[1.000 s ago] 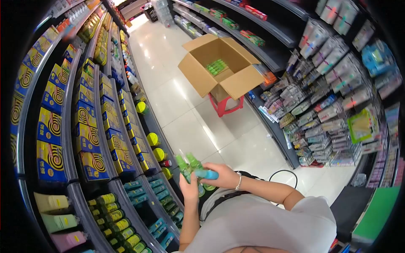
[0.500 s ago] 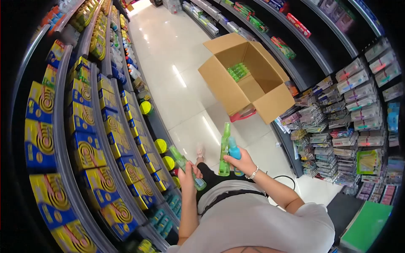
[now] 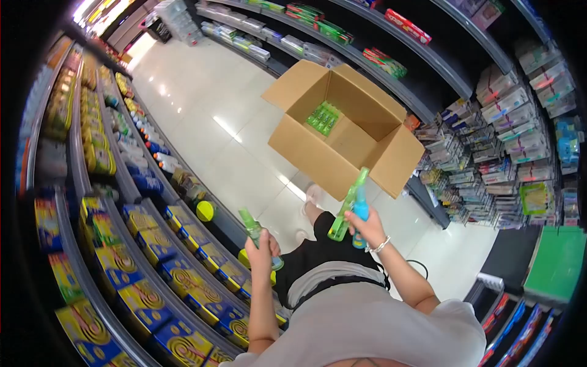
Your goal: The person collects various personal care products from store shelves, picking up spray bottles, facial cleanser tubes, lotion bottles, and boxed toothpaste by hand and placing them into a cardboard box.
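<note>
Head view, only feed on my end: both of the wearer's hands are up in front of the body, apart from each other, both busy. Left hand point(image 3: 263, 249) is closed around one green bottle point(image 3: 251, 225), tilted, cap end poking out above the fingers, base showing below the fist. Right hand point(image 3: 365, 227) grasps two at once: a taller green bottle point(image 3: 346, 215) and a blue bottle point(image 3: 361, 209) just beside it, both leaning, thumb across them. Bracelet point(image 3: 383, 244) on the right wrist.

Carton point(image 3: 315, 158) sits beyond the hands, flaps spread, top open. I see a cluster of green bottles point(image 3: 324, 118) packed in its far left corner, bare cardboard bottom next to them. The right hand's green bottle overlaps the carton's near edge from my angle; can't tell if they touch.

Around that: pale tiled floor point(image 3: 202, 147), a light shoe point(image 3: 313, 194) near the carton, black trousers point(image 3: 324, 231), grey shirt point(image 3: 367, 321). Left side, shelves with yellow-and-blue boxes point(image 3: 137, 306) bearing spirals, plus a yellow lid point(image 3: 205, 211) by the floor. Right side, hanging packs point(image 3: 504, 104), blurry, and a green panel point(image 3: 555, 260) lower down. Red box point(image 3: 408, 25) on a shelf past the carton. Small print: I can't read it.
</note>
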The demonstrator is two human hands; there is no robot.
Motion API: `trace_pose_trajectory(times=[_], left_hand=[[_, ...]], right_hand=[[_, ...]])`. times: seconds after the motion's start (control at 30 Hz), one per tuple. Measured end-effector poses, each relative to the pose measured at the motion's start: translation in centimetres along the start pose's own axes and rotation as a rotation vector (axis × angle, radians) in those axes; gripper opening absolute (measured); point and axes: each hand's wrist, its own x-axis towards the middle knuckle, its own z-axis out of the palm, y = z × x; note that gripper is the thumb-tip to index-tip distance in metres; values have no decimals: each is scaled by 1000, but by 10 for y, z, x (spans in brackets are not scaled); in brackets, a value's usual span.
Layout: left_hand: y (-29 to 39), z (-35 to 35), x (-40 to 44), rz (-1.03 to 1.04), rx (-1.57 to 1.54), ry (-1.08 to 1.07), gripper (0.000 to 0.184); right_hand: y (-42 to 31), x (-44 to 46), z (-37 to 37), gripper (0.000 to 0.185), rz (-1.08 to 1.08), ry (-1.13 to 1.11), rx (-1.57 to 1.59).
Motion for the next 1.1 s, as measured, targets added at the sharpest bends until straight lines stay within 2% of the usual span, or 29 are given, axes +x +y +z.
trace_pose_trajectory(times=[0.1, 0.17, 0.33, 0.43, 0.57, 0.7, 0.77, 0.83, 0.9, 1.03, 1.1], left_hand=[[5, 24, 33, 6, 163, -45, 22], [9, 39, 59, 17, 250, -115, 18], [34, 81, 114, -216, 486, -196, 15], [36, 92, 149, -346, 536, -254, 12], [22, 106, 189, -512, 504, -221, 14], [10, 117, 208, -563, 542, -223, 13], [5, 119, 212, -625, 558, -218, 11], [1, 118, 220, -758, 604, -250, 12], [-4, 121, 230, -815, 597, -243, 12], [-17, 129, 249, -861, 533, -230, 13], [-23, 133, 252, -880, 490, -221, 14]], right_hand=[[-8, 59, -23, 27, -23, 117, 38], [-14, 107, -36, 27, -13, 110, 136], [-28, 231, -58, 28, 32, 122, 255], [-3, 319, -69, 28, 93, 113, 295], [41, 402, -75, 26, 232, 193, 289], [108, 476, -77, 29, 430, 165, 236], [127, 496, -72, 31, 484, 199, 63], [157, 514, -65, 35, 472, 218, 88], [188, 532, -58, 34, 178, 484, -266], [211, 555, -56, 40, 185, 513, -159], [197, 551, -63, 53, 228, 516, -40]])
